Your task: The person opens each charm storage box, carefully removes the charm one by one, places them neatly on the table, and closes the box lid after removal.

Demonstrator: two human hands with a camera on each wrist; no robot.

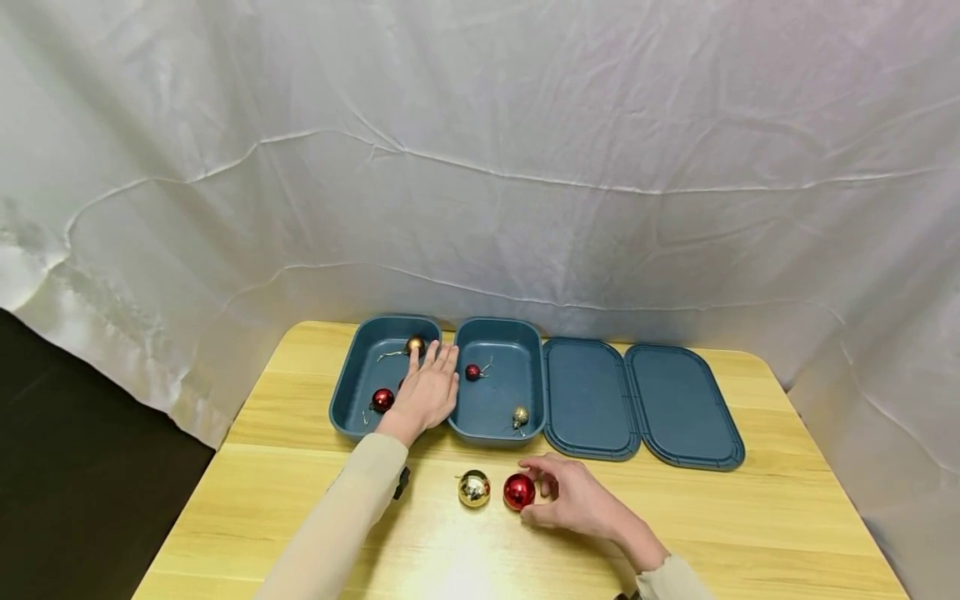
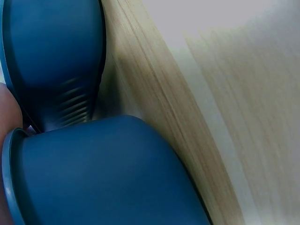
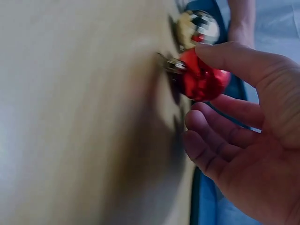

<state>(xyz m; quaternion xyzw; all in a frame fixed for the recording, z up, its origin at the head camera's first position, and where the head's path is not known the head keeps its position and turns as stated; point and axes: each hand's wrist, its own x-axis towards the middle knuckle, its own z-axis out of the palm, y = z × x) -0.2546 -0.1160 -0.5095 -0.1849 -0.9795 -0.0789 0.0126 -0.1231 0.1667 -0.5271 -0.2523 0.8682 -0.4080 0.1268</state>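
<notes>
My left hand (image 1: 429, 398) reaches over the right side of the left blue bin (image 1: 339, 392), its fingers straight and spread. Beneath its fingers a copper-coloured Christmas ball (image 1: 415, 345) lies in that bin, and another red one is mostly hidden by the hand. A dark red ball (image 1: 382, 400) sits left of the wrist. On the table my right hand (image 1: 573, 496) curls thumb and forefinger round a shiny red Christmas ball (image 1: 519, 492), the thumb lying over it in the right wrist view. Just left of it is a shiny gold ball (image 1: 473, 488).
The second blue bin (image 1: 537, 367) stands right beside the first, with a small red ball (image 1: 472, 372) and a small glittery gold ball (image 1: 521, 416) inside. Two flat blue lids (image 1: 588, 400) lie to its right. A white curtain (image 1: 525, 225) hangs behind the wooden table.
</notes>
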